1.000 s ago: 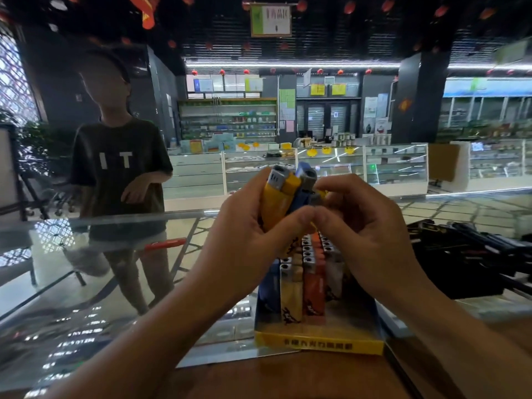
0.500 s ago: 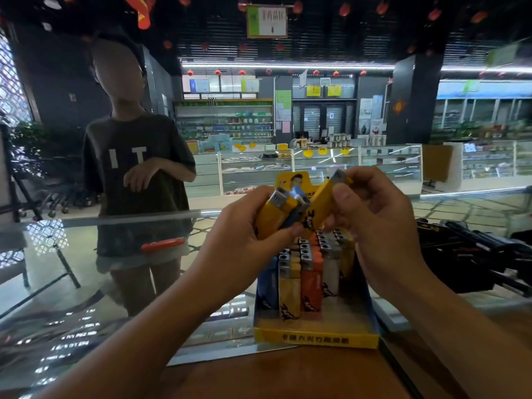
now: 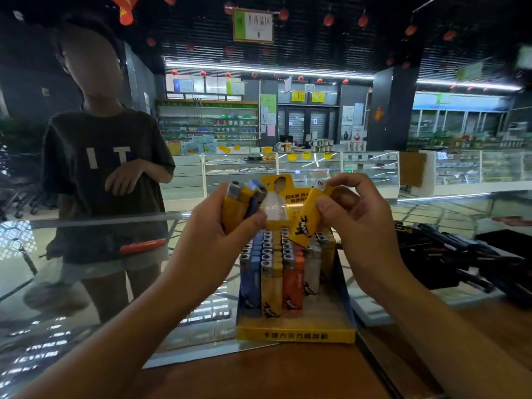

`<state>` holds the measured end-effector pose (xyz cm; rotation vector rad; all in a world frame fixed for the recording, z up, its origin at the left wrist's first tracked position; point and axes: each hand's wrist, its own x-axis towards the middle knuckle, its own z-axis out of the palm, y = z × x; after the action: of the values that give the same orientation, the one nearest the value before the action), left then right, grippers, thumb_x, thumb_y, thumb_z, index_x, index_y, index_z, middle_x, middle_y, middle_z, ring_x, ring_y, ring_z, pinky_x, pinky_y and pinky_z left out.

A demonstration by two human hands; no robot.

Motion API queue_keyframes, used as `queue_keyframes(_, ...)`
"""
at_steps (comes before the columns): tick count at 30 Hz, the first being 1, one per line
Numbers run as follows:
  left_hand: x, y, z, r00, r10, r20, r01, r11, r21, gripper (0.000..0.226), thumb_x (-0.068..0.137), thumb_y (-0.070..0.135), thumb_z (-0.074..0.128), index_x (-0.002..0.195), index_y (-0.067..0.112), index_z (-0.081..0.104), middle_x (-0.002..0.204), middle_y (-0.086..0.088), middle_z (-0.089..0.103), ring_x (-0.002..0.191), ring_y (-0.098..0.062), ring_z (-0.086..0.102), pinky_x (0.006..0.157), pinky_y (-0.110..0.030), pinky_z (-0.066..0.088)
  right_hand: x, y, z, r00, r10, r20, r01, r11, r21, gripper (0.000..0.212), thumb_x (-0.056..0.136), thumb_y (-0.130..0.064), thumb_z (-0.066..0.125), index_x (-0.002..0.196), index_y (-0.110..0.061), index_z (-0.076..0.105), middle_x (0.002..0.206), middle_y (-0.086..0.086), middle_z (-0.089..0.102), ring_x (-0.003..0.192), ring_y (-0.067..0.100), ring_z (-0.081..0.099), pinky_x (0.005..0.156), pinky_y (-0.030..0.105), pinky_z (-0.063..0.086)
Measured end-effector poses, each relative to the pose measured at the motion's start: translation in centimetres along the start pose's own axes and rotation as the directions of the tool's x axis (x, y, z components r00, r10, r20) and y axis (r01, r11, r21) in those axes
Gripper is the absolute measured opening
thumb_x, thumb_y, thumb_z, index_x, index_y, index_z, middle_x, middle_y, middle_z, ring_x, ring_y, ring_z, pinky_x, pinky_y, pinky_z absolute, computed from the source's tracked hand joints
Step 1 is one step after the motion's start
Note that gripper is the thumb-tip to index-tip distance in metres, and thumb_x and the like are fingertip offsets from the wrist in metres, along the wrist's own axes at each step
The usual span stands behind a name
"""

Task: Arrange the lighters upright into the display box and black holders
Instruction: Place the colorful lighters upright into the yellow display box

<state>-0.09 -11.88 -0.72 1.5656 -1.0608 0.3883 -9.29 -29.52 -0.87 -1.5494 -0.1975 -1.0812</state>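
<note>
Two hands are working above the display box (image 3: 296, 335) | left hand (image 3: 227, 223) is gripping yellow and blue lighters (image 3: 244, 203) | right hand (image 3: 357, 223) is pinching a tilted yellow lighter (image 3: 309, 223) | box is sitting at the glass counter's (image 3: 86, 326) near edge.

each hand (image 3: 227, 217) (image 3: 357, 223) grips lighters (image 3: 240, 204) above the display box (image 3: 296, 335).

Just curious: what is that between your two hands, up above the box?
In the head view, the display box's yellow header card stands between the left hand and the right hand.
</note>
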Motion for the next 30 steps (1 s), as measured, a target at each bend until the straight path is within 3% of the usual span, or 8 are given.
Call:
queue_keyframes(4,0.3,-1.3,-0.3,0.980,-0.195,-0.048,0.199,0.975,0.096,0.009,0.090,0.022,0.066,0.088,0.016,0.060,0.080,-0.010,0.063,0.077,-0.031,0.062,0.074,-0.046,0.051,0.4,0.3,-1.0,0.997,0.024,-0.071,-0.029,0.997,-0.067,0.015,0.095,-0.004,0.060,0.101,-0.017,0.055,0.081,0.005,0.071,0.072,0.017,0.069,0.065,0.028,0.056)
queue_keyframes(9,-0.5,-3.0,-0.2,0.892,-0.427,0.147,0.410,0.902,0.134,0.015,0.096,0.013,0.057,0.084,0.006,0.062,0.062,0.000,0.059,0.058,-0.014,0.051,0.059,-0.031,0.044,0.5,0.6,-2.0,0.998,0.006,-0.067,-0.019,0.979,-0.201,0.016,0.096,-0.002,0.056,0.100,-0.017,0.054,0.071,-0.002,0.065,0.064,0.012,0.064,0.060,0.024,0.053)
queue_keyframes(13,-1.1,-3.5,-0.1,0.860,-0.444,0.253,0.435,0.896,0.093,0.023,0.099,0.018,0.052,0.079,0.014,0.062,0.052,0.011,0.061,0.049,-0.003,0.052,0.052,-0.024,0.045,0.3,0.6,-3.5,1.000,0.026,0.000,-0.025,0.958,-0.285,0.014,0.096,-0.001,0.056,0.102,-0.013,0.053,0.069,0.000,0.064,0.063,0.014,0.062,0.058,0.024,0.050)
queue_keyframes(17,-0.7,-4.1,-0.2,0.865,-0.428,0.264,0.411,0.904,0.118,0.022,0.101,0.022,0.050,0.087,0.015,0.065,0.061,0.005,0.064,0.051,-0.004,0.055,0.052,-0.024,0.047,-0.9,0.8,-4.7,0.999,0.038,0.037,-0.024,0.943,-0.331,0.013,0.096,-0.003,0.058,0.102,-0.014,0.054,0.075,0.004,0.063,0.070,0.016,0.064,0.064,0.026,0.054)
queue_keyframes(20,-0.6,-4.4,-0.2,0.862,-0.427,0.273,0.406,0.904,0.132,0.020,0.101,0.022,0.051,0.090,0.014,0.066,0.064,0.001,0.065,0.052,-0.006,0.057,0.052,-0.025,0.049,-1.7,1.4,-5.1,0.994,0.001,0.107,0.052,0.866,-0.497,0.017,0.093,-0.010,0.064,0.100,-0.022,0.054,0.082,-0.005,0.062,0.075,0.012,0.064,0.068,0.026,0.054)
queue_keyframes(26,-0.7,-4.5,0.0,0.880,-0.389,0.272,0.358,0.920,0.160,0.018,0.100,0.020,0.050,0.089,0.014,0.063,0.068,-0.001,0.064,0.051,-0.004,0.057,0.050,-0.020,0.048,-2.3,1.3,-5.1,0.984,-0.007,0.179,0.115,0.791,-0.601,0.019,0.090,-0.017,0.069,0.097,-0.026,0.054,0.088,-0.013,0.061,0.081,0.009,0.062,0.070,0.016,0.049)
queue_keyframes(30,-0.6,-4.9,-0.1,0.881,-0.374,0.289,0.337,0.926,0.170,0.015,0.100,0.018,0.052,0.090,0.015,0.063,0.069,-0.002,0.065,0.053,-0.004,0.059,0.048,-0.018,0.049,-2.4,1.5,-5.2,0.969,-0.030,0.245,0.191,0.722,-0.665,0.019,0.090,-0.019,0.070,0.096,-0.028,0.055,0.091,-0.010,0.062,0.085,0.008,0.060,0.071,0.014,0.047)
